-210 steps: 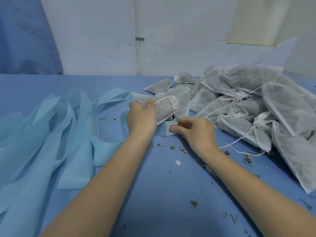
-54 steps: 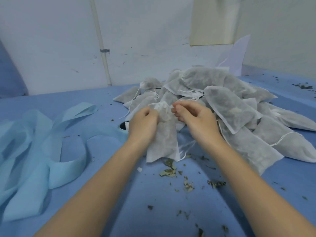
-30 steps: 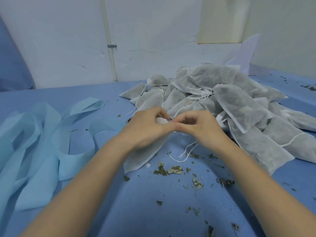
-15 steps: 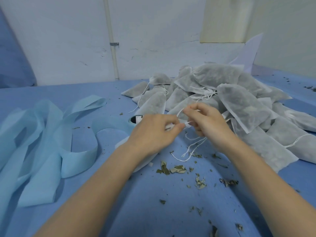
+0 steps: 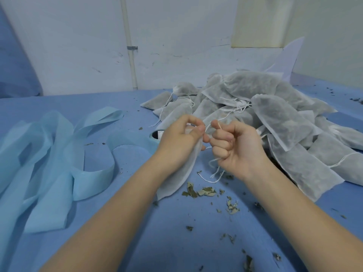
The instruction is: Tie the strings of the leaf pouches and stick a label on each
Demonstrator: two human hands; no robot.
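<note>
Left hand grips the pouch neck, fingers curled. Right hand fists its string. Both hover above the bench.

Pouch top hidden inside left hand; string vanishes into right hand, knot state unclear. Label roll mostly behind left hand, print unreadable. Pouch pile cut off at right edge, lower pouches buried. Blue strips cut off at left edge. Both forearms leave the frame at the bottom.
</note>
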